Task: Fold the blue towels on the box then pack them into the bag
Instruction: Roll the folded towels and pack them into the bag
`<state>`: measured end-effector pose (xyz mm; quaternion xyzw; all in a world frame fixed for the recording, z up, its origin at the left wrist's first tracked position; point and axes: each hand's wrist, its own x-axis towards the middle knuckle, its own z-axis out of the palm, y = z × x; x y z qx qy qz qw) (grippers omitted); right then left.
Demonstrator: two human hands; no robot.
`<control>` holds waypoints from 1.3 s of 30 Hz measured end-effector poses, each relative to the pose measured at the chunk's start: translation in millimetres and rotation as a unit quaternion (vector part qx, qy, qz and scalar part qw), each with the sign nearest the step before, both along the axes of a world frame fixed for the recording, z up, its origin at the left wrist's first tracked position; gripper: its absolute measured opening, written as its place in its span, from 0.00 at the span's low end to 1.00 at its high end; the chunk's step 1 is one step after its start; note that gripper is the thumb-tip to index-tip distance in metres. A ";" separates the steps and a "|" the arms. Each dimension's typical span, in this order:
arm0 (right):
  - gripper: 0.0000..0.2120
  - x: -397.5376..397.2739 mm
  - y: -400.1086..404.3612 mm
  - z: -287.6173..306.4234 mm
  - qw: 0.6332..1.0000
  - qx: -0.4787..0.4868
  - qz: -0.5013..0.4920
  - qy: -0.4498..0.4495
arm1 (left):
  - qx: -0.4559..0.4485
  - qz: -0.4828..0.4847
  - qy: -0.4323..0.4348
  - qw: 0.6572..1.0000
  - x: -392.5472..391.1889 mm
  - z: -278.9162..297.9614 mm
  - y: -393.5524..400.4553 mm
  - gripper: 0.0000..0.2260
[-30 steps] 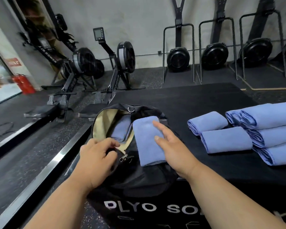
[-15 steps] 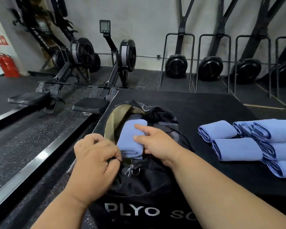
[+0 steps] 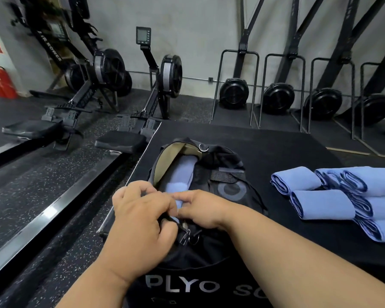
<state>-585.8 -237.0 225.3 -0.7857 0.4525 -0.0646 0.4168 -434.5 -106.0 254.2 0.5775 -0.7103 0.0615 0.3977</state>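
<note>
Both hands meet at the near end of the black bag: the left hand curls round the open edge by the zip, while the right hand pinches a folded blue towel lying inside the opening (beige lining showing). More folded towels wait on the box to the right — stacked close together.

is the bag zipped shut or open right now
Open. The bag mouth gapes, showing tan lining and a blue towel inside; the left hand grips its near edge.
</note>
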 end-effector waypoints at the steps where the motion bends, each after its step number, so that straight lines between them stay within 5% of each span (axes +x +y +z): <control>1: 0.25 -1.6 1.4 -1.5 1.000 0.017 -0.003 -0.021 | -0.005 0.003 0.008 1.000 1.2 0.1 1.7 0.10; 18: 0.31 4.3 18.4 -0.2 0.988 -0.056 0.097 0.106 | 0.017 0.020 -0.009 1.000 3.0 -9.9 7.8 0.10; 26: 0.32 -4.5 12.3 -24.9 0.999 -0.015 0.034 0.006 | 0.006 0.014 -0.006 1.000 -0.1 -8.8 4.8 0.10; 30: 0.29 -5.8 15.4 -9.1 0.991 -0.049 0.083 0.093 | 0.012 0.011 -0.015 1.000 -2.3 -9.3 3.0 0.10; 39: 0.27 -36.5 10.9 17.8 0.963 -0.221 0.100 0.118 | 0.024 0.005 -0.023 0.999 -11.2 -6.9 -0.4 0.08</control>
